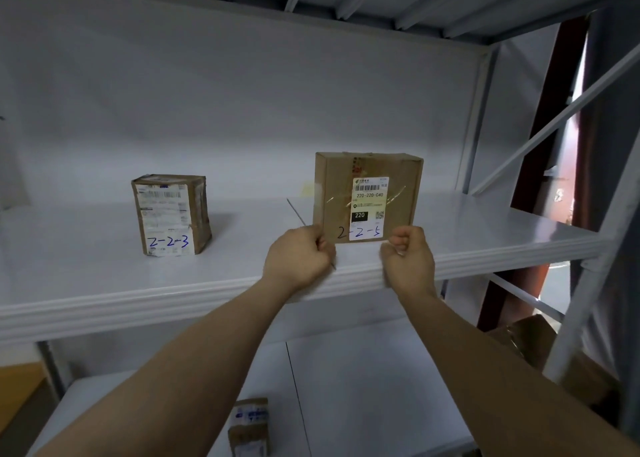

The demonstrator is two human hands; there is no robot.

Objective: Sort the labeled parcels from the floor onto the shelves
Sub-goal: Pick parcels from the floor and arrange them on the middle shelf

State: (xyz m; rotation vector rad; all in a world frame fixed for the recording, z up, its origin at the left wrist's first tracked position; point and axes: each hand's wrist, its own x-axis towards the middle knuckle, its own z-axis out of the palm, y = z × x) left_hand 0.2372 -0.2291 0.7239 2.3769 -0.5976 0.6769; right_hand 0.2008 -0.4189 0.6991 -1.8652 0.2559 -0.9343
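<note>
The parcel marked 2-2-5 [367, 197] stood upright on the shelf [104, 276], between the two hands and just behind them, with its label facing the person. The left hand [298, 257] had curled fingers at the lower left corner of this parcel, and the right hand [410, 261] had curled fingers at the lower right corner. Whether they were grasping the box or only touching it, I cannot tell. Another parcel marked 2-2-3 [171, 214] stood on the same shelf, well apart to the left of the left hand. A small parcel [249, 425] lay on the lower shelf [363, 387], below the forearms.
</note>
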